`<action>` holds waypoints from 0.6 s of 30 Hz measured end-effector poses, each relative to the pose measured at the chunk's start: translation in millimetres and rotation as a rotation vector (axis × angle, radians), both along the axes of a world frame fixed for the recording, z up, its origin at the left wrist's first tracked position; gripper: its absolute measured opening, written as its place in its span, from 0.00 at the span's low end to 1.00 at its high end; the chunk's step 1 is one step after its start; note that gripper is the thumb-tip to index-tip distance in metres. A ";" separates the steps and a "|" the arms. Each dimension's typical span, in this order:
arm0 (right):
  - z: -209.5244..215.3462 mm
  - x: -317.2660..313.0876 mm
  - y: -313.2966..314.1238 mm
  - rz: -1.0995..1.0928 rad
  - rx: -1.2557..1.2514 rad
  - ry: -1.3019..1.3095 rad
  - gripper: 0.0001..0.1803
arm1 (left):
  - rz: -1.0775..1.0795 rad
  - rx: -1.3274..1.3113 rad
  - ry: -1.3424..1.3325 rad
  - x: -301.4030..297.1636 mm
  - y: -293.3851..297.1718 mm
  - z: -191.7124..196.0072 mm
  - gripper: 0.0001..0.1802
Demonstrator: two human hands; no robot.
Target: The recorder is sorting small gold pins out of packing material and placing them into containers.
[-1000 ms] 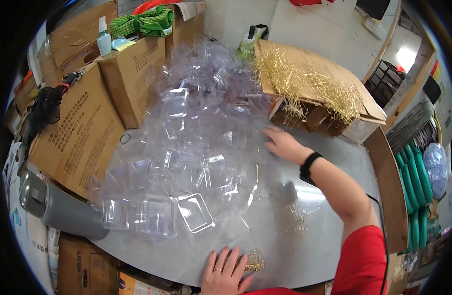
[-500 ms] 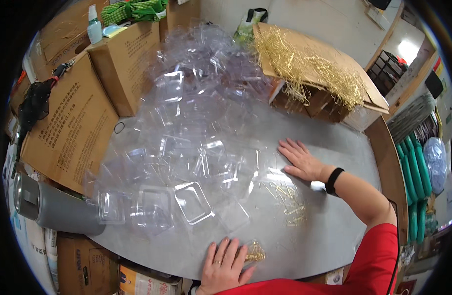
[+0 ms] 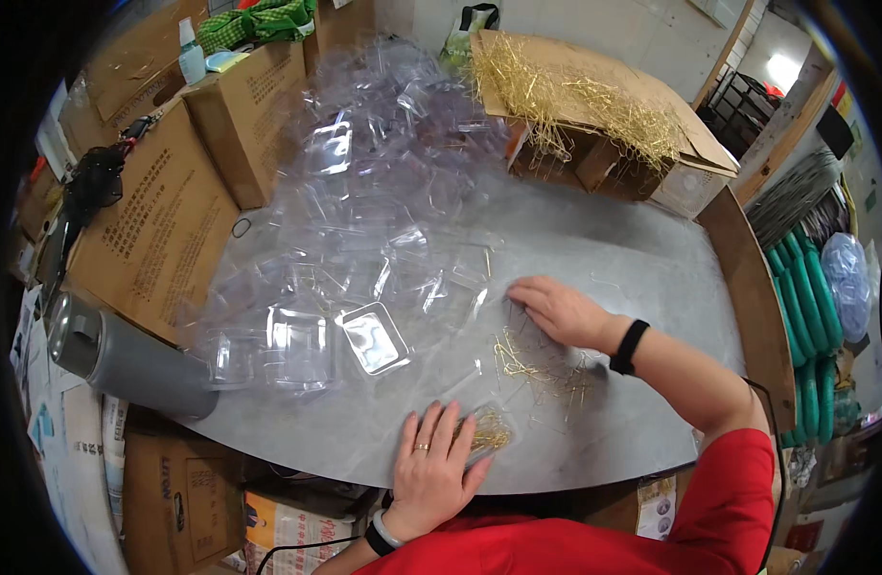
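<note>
Back right corner: carton (image 3: 685, 110) placed on bench (image 3: 566, 450), wire heap (image 3: 527, 81) laid on top.
Left half: plastic boxes (image 3: 393, 196) strewn from back to front.
Left edge: lined by cartons (image 3: 163, 220), flask (image 3: 149, 364) set frontmost.
Front edge: small box (image 3: 510, 437) partly covered by left hand (image 3: 429, 471).
Centre: loose wires (image 3: 518, 362) scattered nearest right hand (image 3: 564, 316).

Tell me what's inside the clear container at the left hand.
Gold wire pieces show inside the container; the left hand covers its left side, hiding whatever lies there.
</note>
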State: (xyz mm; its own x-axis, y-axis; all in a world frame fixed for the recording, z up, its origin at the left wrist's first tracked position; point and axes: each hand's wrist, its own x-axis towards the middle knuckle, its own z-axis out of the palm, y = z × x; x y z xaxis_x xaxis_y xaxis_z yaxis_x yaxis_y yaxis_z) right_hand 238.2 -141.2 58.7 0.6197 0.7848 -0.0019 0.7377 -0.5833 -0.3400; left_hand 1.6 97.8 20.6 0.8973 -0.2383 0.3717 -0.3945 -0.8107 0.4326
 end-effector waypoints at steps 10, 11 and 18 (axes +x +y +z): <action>-28.1 53.2 -47.3 -0.669 -0.232 -0.105 0.35 | -0.004 -0.045 -0.004 2.0 -1.4 -0.8 0.30; -38.1 56.1 -74.8 -0.634 -0.223 -0.045 0.38 | -0.002 -0.040 -0.014 2.4 -2.4 -0.5 0.30; -26.5 -36.7 -20.6 -0.087 -0.165 0.013 0.42 | 0.046 0.008 -0.031 -1.8 -4.3 -2.3 0.29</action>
State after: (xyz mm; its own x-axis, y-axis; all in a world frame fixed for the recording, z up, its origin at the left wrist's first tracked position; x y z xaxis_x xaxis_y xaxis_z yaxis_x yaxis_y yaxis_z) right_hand 201.4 -161.8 32.2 0.6842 0.7167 -0.1349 0.6783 -0.6933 -0.2434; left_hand -0.1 93.5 18.4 0.8956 -0.1998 0.3975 -0.3696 -0.8316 0.4147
